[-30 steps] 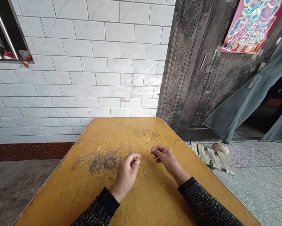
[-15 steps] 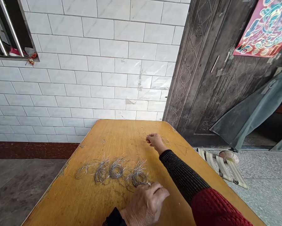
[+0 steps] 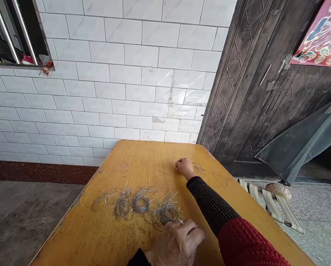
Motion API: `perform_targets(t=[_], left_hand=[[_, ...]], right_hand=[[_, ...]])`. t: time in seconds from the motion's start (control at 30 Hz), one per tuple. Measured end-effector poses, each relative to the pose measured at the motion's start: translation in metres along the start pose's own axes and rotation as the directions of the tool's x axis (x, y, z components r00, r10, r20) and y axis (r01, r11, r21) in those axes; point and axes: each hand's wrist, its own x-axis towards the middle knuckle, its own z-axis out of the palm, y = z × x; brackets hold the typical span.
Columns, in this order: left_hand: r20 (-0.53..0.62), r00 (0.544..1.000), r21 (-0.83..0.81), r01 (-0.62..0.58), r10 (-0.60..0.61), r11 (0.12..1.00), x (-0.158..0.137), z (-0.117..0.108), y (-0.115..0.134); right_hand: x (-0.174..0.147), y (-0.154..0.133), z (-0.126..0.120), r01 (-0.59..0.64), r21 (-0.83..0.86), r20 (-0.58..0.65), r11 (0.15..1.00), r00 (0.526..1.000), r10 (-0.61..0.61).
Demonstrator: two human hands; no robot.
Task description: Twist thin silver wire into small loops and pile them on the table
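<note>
My left hand (image 3: 178, 242) rests at the near part of the wooden table (image 3: 104, 236), its fingers curled and their tips hidden beneath it. Just beyond its knuckles lies a coil of silvery wire (image 3: 167, 211) with loose ends sticking up. Leftward, in a row, are another wire coil (image 3: 140, 201), a looser wire bundle (image 3: 123, 204) and a thin tangle of wire (image 3: 106, 197). Farther off, my right hand (image 3: 185, 168) reaches out with its fingers closed at the tabletop. Thin gold-coloured wire loops (image 3: 198, 168) lie beside it; what its fingertips hold is hidden.
A white tiled wall (image 3: 126, 92) stands behind the table's far edge. To the right are a dark carved door (image 3: 245, 92), a grey-green curtain (image 3: 306, 144) and a strapped seat or rack (image 3: 270, 201) on the floor. A barred window (image 3: 13, 33) is at upper left.
The view has shifted, so the wall and table appear farther right. My right hand has turned slightly, its fingertips now lower and less visible. My left hand stays by the coil.
</note>
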Motion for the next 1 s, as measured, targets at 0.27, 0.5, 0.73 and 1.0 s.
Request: perform_targets(t=[0.27,0.5,0.73,1.0], left_hand=[[0.082,0.997,0.006,0.013,-0.013,1.0,0.003,-0.015,0.005],[-0.082,0.982,-0.304,0.137,-0.169,0.943,0.006,-0.022,-0.001],[-0.252,0.509,-0.83,0.323,-0.823,0.454,0.01,-0.03,-0.043],[-0.196,0.477,-0.852,0.351,-0.857,0.39,0.009,-0.025,-0.051]], right_hand=[[-0.023,0.006,-0.027,0.02,-0.005,0.024,1.0,1.0,-0.02],[-0.092,0.024,-0.046,0.081,0.173,0.176,0.982,0.978,-0.112],[-0.136,0.044,-0.043,0.127,0.316,0.188,0.94,0.963,-0.193],[-0.156,0.034,-0.04,0.5,0.15,0.192,0.853,0.832,-0.521]])
